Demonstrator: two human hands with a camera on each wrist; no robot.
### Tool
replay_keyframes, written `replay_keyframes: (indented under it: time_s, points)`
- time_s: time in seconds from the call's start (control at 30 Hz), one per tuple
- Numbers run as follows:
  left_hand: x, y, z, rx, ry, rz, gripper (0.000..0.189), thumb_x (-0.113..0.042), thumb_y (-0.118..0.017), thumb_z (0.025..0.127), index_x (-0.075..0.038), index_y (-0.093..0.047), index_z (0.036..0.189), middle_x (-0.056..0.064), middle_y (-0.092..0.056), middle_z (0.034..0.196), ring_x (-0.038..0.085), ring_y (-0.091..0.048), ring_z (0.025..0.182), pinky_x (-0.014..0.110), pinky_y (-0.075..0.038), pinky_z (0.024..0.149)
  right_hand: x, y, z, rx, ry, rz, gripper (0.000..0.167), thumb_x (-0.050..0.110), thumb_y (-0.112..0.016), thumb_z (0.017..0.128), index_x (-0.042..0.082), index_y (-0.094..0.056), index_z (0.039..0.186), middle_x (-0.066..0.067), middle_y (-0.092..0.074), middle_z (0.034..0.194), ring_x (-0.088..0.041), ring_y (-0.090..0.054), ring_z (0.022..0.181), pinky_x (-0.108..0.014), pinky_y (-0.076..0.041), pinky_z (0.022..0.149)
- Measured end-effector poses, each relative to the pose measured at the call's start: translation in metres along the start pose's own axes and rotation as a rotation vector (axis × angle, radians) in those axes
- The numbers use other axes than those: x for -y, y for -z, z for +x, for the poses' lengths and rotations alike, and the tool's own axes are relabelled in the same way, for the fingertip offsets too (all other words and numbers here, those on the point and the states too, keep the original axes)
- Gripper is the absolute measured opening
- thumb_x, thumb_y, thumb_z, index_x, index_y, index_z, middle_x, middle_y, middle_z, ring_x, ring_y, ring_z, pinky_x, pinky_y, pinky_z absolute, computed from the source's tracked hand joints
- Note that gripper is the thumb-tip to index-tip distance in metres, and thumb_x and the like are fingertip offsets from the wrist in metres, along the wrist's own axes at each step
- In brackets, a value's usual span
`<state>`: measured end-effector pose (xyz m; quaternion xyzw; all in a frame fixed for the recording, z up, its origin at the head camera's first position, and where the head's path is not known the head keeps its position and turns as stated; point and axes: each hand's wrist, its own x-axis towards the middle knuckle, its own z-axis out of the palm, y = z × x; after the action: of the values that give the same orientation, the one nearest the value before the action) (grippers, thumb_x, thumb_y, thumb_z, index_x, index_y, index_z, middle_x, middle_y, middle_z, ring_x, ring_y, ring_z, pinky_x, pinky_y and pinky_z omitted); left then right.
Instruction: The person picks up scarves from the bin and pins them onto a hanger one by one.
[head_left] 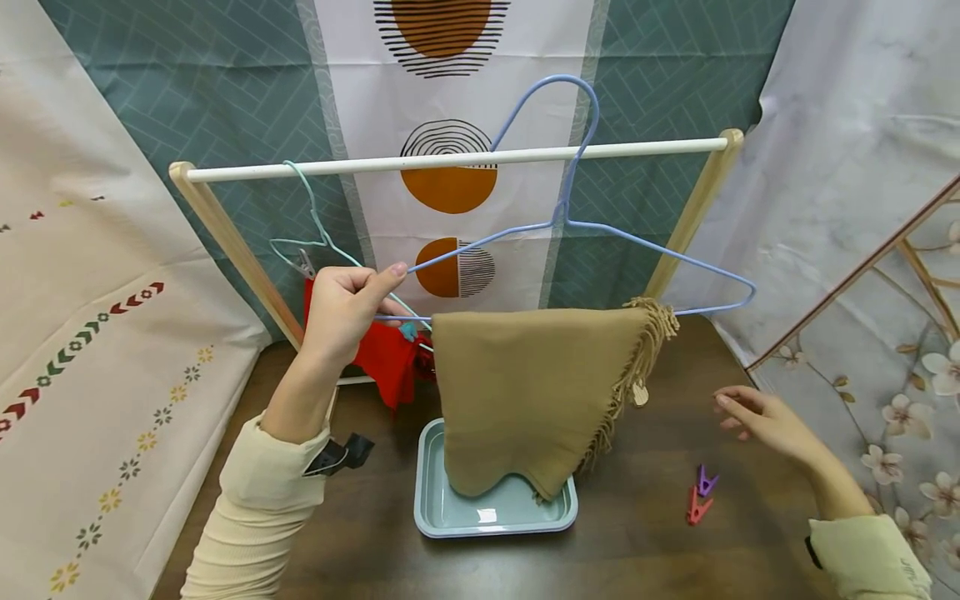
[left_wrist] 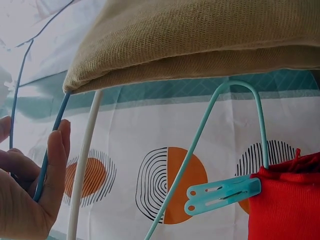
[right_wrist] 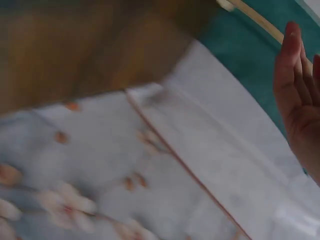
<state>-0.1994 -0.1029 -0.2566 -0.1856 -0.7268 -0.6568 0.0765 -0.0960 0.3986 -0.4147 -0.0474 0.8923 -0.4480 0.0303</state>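
Note:
My left hand (head_left: 339, 310) grips the left end of a blue wire hanger (head_left: 660, 247), thumb on the upper arm. The hanger's hook curves over the white rail (head_left: 315, 167). A folded brown scarf (head_left: 525, 387) with a fringed right edge is draped over the hanger's lower bar. In the left wrist view, the blue wire passes between the fingers (left_wrist: 59, 145) beside the scarf's fold (left_wrist: 190, 50). Well right of the scarf, my right hand (head_left: 772, 427) holds nothing, its fingers loosely bent. Below it a purple clothespin (head_left: 705, 481) and a red clothespin (head_left: 697, 506) lie on the table.
The rail has wooden side posts (head_left: 240, 250). On its left hangs a teal hanger (head_left: 318, 225) with a red cloth (head_left: 393, 367), held by a teal clothespin (left_wrist: 222, 195). A pale blue tray (head_left: 495, 531) stands under the scarf on the dark table (head_left: 630, 550).

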Motion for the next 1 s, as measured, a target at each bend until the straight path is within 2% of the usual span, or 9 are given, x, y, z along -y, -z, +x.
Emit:
replay_keyframes:
  time_s: [0.07, 0.17, 0.33, 0.43, 0.53, 0.63, 0.7, 0.83, 1.0]
  points:
    - [0.0, 0.001, 0.0, -0.013, -0.013, -0.006, 0.051, -0.017, -0.06, 0.087, 0.01, -0.04, 0.049, 0.009, -0.064, 0.056, 0.023, -0.061, 0.049, 0.026, -0.028, 0.04, -0.014, -0.012, -0.001, -0.017, -0.057, -0.018, 0.033, 0.017, -0.043, 0.097, -0.011, -0.05, 0.112, -0.002, -0.065, 0.092, -0.007, -0.062, 0.073, -0.032, -0.052, 0.056]
    - [-0.001, 0.001, -0.001, -0.03, -0.025, -0.018, 0.052, -0.016, -0.061, 0.087, 0.007, -0.038, 0.046, 0.009, -0.064, 0.055, 0.022, -0.063, 0.051, 0.024, -0.032, 0.041, -0.032, -0.026, -0.006, -0.036, -0.142, -0.022, 0.037, 0.022, -0.045, 0.096, -0.011, -0.05, 0.113, -0.019, -0.063, 0.096, -0.013, -0.064, 0.073, -0.032, -0.052, 0.056]
    - [-0.001, 0.002, -0.001, -0.049, -0.037, -0.054, 0.052, -0.015, -0.062, 0.086, 0.008, -0.037, 0.046, 0.008, -0.062, 0.052, 0.021, -0.064, 0.051, 0.025, -0.049, 0.059, -0.051, -0.043, -0.013, -0.116, -0.232, -0.073, 0.042, 0.03, -0.051, 0.093, -0.008, -0.053, 0.112, -0.02, -0.064, 0.093, -0.016, -0.065, 0.07, -0.03, -0.051, 0.055]
    - [0.0, 0.002, -0.002, -0.054, -0.044, -0.076, 0.052, -0.014, -0.062, 0.086, 0.012, -0.037, 0.048, 0.008, -0.062, 0.052, 0.021, -0.064, 0.051, 0.029, -0.051, 0.072, -0.061, -0.05, -0.017, -0.171, -0.267, -0.192, 0.046, 0.035, -0.053, 0.091, -0.007, -0.055, 0.11, -0.017, -0.065, 0.084, -0.018, -0.062, 0.065, -0.031, -0.048, 0.054]
    - [0.0, 0.002, -0.002, -0.057, -0.047, -0.082, 0.052, -0.013, -0.062, 0.086, 0.014, -0.038, 0.049, 0.009, -0.062, 0.052, 0.022, -0.063, 0.05, 0.029, -0.052, 0.067, -0.072, -0.055, -0.02, -0.188, -0.328, -0.332, 0.056, 0.044, -0.054, 0.088, -0.009, -0.054, 0.108, -0.024, -0.063, 0.086, -0.031, -0.06, 0.068, -0.039, -0.047, 0.057]
    - [0.0, 0.002, -0.002, -0.06, -0.053, -0.075, 0.051, -0.013, -0.062, 0.086, 0.013, -0.039, 0.049, 0.008, -0.062, 0.053, 0.022, -0.063, 0.05, 0.028, -0.052, 0.059, -0.081, -0.06, -0.024, -0.139, -0.42, -0.408, 0.071, 0.056, -0.052, 0.084, -0.011, -0.049, 0.11, -0.037, -0.054, 0.102, -0.044, -0.058, 0.075, -0.047, -0.046, 0.059]
    - [0.001, 0.002, -0.002, -0.062, -0.055, -0.077, 0.051, -0.014, -0.062, 0.086, 0.013, -0.039, 0.049, 0.009, -0.062, 0.053, 0.023, -0.063, 0.05, 0.028, -0.052, 0.058, -0.085, -0.063, -0.027, -0.092, -0.494, -0.425, 0.08, 0.063, -0.051, 0.08, -0.011, -0.046, 0.111, -0.04, -0.05, 0.106, -0.044, -0.057, 0.073, -0.046, -0.046, 0.055]
    - [0.001, 0.002, -0.003, -0.061, -0.048, -0.082, 0.05, -0.015, -0.062, 0.086, 0.012, -0.041, 0.05, 0.008, -0.062, 0.053, 0.022, -0.064, 0.051, 0.031, -0.053, 0.065, -0.092, -0.07, -0.033, -0.066, -0.596, -0.424, 0.086, 0.071, -0.049, 0.075, -0.009, -0.045, 0.106, -0.034, -0.053, 0.093, -0.033, -0.055, 0.065, -0.041, -0.044, 0.049]
    - [0.0, 0.002, -0.004, -0.063, -0.052, -0.084, 0.048, -0.014, -0.062, 0.086, 0.013, -0.042, 0.051, 0.005, -0.063, 0.053, 0.019, -0.063, 0.051, 0.032, -0.052, 0.073, -0.097, -0.078, -0.035, -0.098, -0.656, -0.406, 0.078, 0.074, -0.049, 0.072, -0.001, -0.044, 0.091, -0.019, -0.051, 0.077, -0.03, -0.05, 0.063, -0.037, -0.04, 0.047]
